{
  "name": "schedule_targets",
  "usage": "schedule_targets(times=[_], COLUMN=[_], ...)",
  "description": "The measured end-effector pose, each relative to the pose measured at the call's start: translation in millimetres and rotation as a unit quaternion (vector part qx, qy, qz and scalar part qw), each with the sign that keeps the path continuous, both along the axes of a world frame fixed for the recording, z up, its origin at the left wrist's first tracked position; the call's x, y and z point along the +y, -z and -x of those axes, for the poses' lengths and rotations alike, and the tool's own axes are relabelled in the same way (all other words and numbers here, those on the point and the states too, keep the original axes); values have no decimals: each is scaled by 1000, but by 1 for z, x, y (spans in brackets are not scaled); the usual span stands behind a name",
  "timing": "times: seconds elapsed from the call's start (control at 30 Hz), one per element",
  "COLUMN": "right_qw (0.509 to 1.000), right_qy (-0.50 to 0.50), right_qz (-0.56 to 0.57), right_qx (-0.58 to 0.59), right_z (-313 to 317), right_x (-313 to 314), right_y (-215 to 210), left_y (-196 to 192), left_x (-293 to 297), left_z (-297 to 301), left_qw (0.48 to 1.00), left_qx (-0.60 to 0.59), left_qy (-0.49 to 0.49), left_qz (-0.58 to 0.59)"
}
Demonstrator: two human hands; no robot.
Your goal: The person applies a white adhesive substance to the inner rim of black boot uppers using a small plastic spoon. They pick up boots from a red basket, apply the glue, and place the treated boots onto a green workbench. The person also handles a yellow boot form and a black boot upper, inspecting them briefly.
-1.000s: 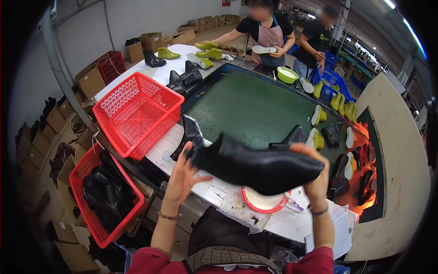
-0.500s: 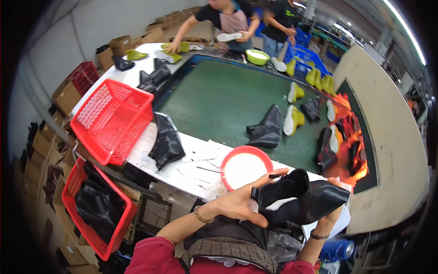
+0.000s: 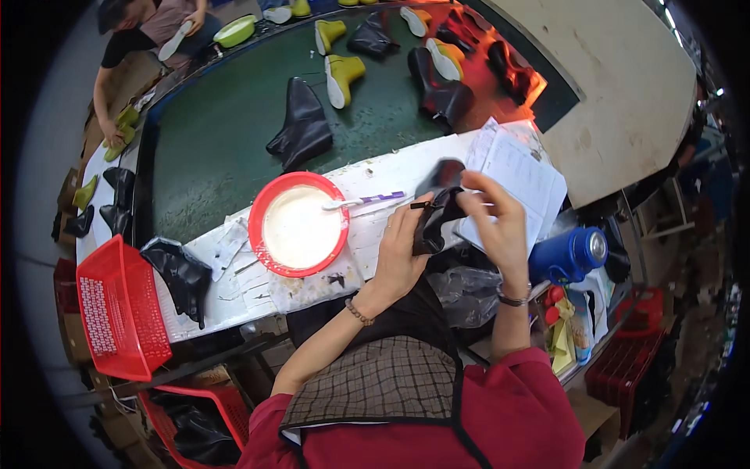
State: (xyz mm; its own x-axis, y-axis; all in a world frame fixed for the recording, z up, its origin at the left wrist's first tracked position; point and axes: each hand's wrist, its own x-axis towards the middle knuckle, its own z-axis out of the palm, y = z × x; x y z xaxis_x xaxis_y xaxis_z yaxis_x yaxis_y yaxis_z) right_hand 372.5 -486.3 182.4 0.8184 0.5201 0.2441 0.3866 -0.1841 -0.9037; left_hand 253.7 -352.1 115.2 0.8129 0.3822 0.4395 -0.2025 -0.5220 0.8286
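Note:
A black ankle boot (image 3: 439, 211) is held above the white worktop in front of me. My left hand (image 3: 398, 258) grips its near side, fingers wrapped along the leather, next to a small black tab. On the right, my right hand (image 3: 500, 227) has its curled thumb and fingers at the boot's edge; part of the boot is hidden behind them. To the left stands a red-rimmed bowl (image 3: 256, 227) of white liquid, with a purple-and-white brush (image 3: 375, 198) resting on its rim.
Black and yellow boots lie on the green conveyor (image 3: 226, 141), some under an orange glow. Papers (image 3: 519, 176) and a blue flask (image 3: 569, 254) are on my right. Red baskets (image 3: 117, 313) stand left, near another black boot (image 3: 181, 277). A co-worker (image 3: 156, 39) handles shoes far left.
My view has swung right. The boot, earlier lying sideways with its toe to the right, has been turned. My right hand has moved from under its toe end to its edge.

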Motion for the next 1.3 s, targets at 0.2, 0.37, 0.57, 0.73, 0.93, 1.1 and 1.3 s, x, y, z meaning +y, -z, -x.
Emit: schedule_targets(times=[0.2, 0.37, 0.57, 0.73, 0.93, 1.1, 1.3], right_qw=[995, 985, 991, 996, 998, 988, 967], right_qy=[-2, 2, -28, -56, -17, -10, -23], right_qz=[52, 79, 76, 35, -15, -57, -127], right_qx=[-81, -151, -108, -51, 61, 145, 218], right_z=[14, 11, 11, 15, 17, 6, -7], right_x=[9, 21, 19, 15, 9, 13, 20], right_y=[21, 23, 24, 29, 41, 48, 65], left_y=[-5, 4, -20, -12, -25, -20, -21], left_x=[17, 41, 45, 50, 44, 53, 58], left_z=[15, 6, 0, -12, -21, -32, -36], left_qw=[966, 951, 966, 988, 983, 960, 940], left_qx=[79, 94, 187, 128, 173, 245, 309], left_qy=[165, 200, 115, 25, 38, 78, 69], left_qz=[181, 218, 137, 78, 57, 112, 128])
